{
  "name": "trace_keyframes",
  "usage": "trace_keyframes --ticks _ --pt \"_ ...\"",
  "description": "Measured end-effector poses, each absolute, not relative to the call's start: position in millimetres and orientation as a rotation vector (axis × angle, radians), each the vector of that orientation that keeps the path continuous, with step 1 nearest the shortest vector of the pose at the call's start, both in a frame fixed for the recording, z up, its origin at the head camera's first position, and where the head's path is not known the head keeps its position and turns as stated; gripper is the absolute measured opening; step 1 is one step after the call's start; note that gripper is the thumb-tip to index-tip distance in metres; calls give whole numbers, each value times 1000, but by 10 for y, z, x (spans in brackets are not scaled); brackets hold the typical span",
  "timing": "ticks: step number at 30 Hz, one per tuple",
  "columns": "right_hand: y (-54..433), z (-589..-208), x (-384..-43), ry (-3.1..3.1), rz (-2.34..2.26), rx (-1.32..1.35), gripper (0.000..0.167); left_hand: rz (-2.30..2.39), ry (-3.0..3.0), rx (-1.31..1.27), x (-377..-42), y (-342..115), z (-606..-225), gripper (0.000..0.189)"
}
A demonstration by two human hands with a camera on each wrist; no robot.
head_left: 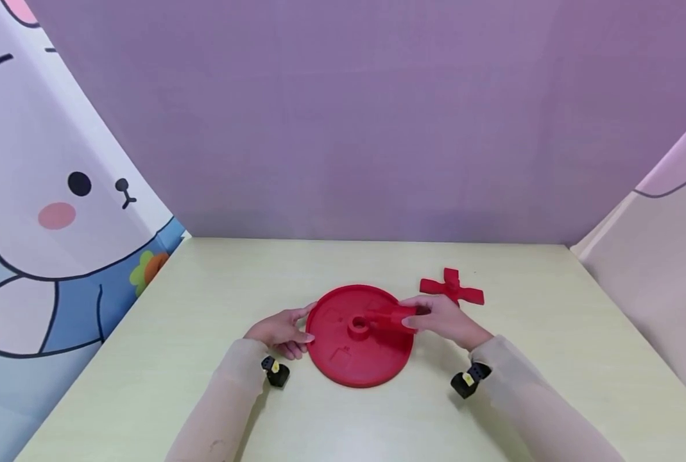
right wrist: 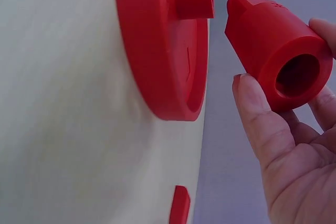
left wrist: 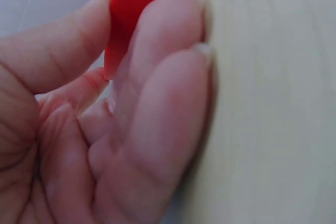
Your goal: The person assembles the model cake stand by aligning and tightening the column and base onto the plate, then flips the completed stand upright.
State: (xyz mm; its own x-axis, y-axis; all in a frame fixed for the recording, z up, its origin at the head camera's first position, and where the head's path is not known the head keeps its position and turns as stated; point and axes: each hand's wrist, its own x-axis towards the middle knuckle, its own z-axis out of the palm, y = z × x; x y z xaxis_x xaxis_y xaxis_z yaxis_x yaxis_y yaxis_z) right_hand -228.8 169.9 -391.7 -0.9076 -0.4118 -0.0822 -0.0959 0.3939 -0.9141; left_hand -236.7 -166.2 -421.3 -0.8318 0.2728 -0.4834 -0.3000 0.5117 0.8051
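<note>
Shallow red plastic-looking round dish (head_left: 348,372) with a raised rim, on the pale wood-grain table (head_left: 233,276); from its floor rises a stubby red round hub (head_left: 358,335) with a hole through its top, and square outlines mark the floor nearby. Your second piece, a thick red hollow cylinder (right wrist: 278,40) with a narrower, flat-sided end, sits in the grip of your right hand (head_left: 443,319), thumb one side, fingers the other. It hangs over the dish's right half, clear of the hub, narrow end toward it, open bore facing away. Your left hand (head_left: 283,330) pinches the dish's left rim, thumb above, its lower fingers resting along the table. Just beyond your right hand, a flat red four-armed cross (head_left: 451,287) lies on the table. Both your forearms, in pale sleeves (head_left: 218,410), reach in from the near edge and angle inward, a small black camera (head_left: 276,372) at each wrist.
</note>
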Motion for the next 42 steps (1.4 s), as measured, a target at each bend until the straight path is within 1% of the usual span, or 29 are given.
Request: trace_keyframes --ticks 23,28,36,42 --pt "1526 -3777 -2411 2490 -1298 -481 45 1339 2156 -45 -2379 -1643 -4217 75" --pt "1429 -3711 -2433 2536 -1300 -484 43 1320 2177 -53 -2370 -1656 -4199 75" --pt "1208 -3639 -2441 2564 -1328 -457 50 1332 2184 -54 -2358 -1734 -4221 75" --pt "1080 -3583 -2448 2634 -1233 -512 48 1342 2180 -51 -2371 -1771 -4256 75"
